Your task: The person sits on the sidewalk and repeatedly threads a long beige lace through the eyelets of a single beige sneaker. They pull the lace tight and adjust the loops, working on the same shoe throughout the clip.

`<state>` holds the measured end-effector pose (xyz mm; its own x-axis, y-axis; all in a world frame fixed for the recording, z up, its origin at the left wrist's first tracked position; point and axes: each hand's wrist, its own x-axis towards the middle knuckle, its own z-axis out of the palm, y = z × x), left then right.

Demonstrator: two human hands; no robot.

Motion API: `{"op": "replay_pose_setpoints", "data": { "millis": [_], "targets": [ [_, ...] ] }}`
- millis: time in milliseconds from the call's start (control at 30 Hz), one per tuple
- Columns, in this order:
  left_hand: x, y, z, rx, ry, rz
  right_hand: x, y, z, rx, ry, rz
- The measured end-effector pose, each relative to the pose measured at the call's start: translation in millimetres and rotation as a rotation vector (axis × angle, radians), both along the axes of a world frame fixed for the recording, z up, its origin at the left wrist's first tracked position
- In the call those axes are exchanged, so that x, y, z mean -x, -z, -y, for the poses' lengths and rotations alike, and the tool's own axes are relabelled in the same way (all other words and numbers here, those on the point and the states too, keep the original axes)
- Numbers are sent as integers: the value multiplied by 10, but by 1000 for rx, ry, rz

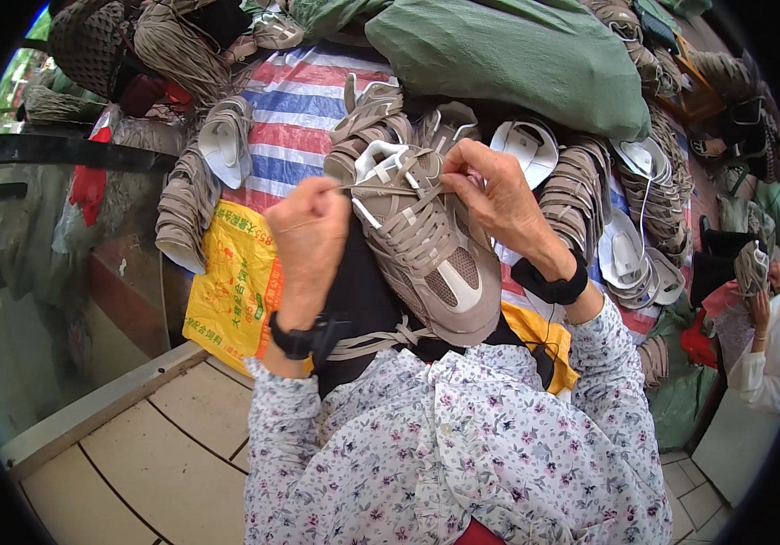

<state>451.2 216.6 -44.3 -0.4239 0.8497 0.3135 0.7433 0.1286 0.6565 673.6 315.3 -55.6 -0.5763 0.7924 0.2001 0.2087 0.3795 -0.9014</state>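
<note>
A taupe and white sneaker upper (426, 245) rests on my lap, its toe toward me, with flat laces crossed over its tongue. A shoelace (381, 190) stretches level across the collar between my hands. My left hand (310, 241), closed in a fist at the shoe's left, grips one end of it. On the other side my right hand (497, 195) pinches the lace near the top eyelets. Black bands circle both wrists. Loose laces (381, 341) lie over my dark trousers, next to the toe.
Stacks of shoe uppers (574, 207) stand on a striped plastic sheet (295, 113) ahead. Behind them lies a big green sack (508, 64). A yellow printed bag (231, 277) is at my left, beside a glass panel (63, 282). Another person (762, 350) holds a shoe at far right.
</note>
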Motion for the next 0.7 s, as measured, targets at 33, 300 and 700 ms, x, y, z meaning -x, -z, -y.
{"op": "replay_pose_setpoints", "data": {
  "millis": [33,300,700],
  "targets": [
    [196,-4,59,-20,-32,-31,1,-2,-48,23,-8,-35],
    [2221,43,1161,15,-462,-345,-67,-4,-233,487,-180,-211],
    [3620,-367,2756,74,-856,-400,-39,-176,-117,269,-318,-12]
  ]
}}
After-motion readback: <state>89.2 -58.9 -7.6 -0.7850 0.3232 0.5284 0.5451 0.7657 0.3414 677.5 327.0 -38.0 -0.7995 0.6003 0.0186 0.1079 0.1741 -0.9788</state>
